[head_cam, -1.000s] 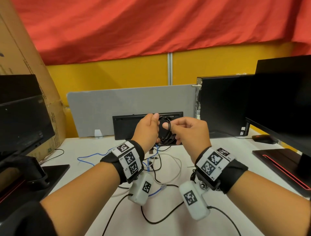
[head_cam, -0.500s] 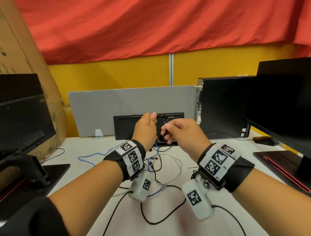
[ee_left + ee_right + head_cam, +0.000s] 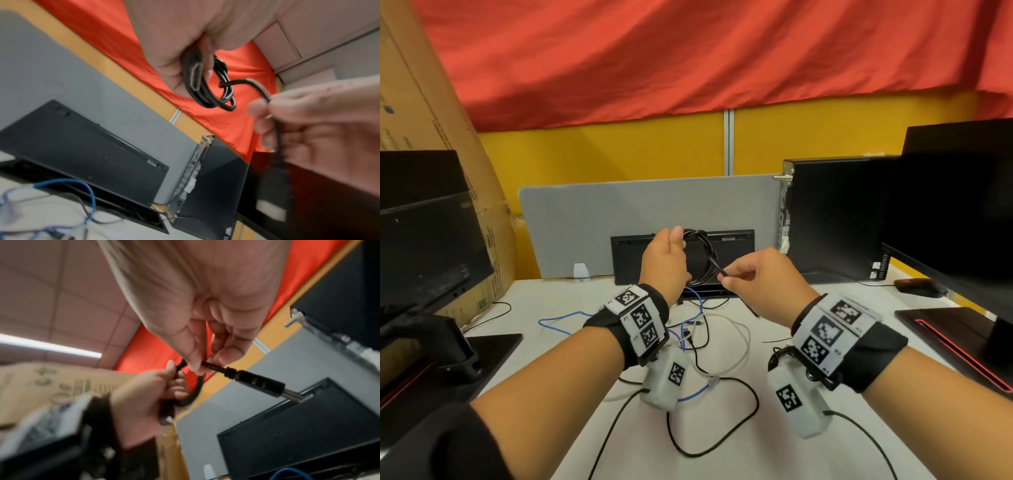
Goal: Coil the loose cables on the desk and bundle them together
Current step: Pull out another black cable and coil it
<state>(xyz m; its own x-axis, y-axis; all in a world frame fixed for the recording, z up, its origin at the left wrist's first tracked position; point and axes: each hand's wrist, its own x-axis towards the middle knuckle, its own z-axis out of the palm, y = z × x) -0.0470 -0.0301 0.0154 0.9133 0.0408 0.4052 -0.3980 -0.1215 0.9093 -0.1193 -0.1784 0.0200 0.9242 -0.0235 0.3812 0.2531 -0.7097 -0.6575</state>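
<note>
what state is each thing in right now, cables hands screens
black cable: coiled, held up off the desk
left hand: grips the coil
right hand: pinches the cable's free end just behind the plug
blue cable: loose on the desk
white cable: loose on the desk
thin black cable: loose, uncoiled
monitors: screens dark

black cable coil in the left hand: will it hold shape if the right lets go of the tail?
Probably springy: the black cable coil keeps round loops in the left hand. The tail pinched by the right hand arcs stiffly, so it would likely unwind. The end plug adds weight.
</note>
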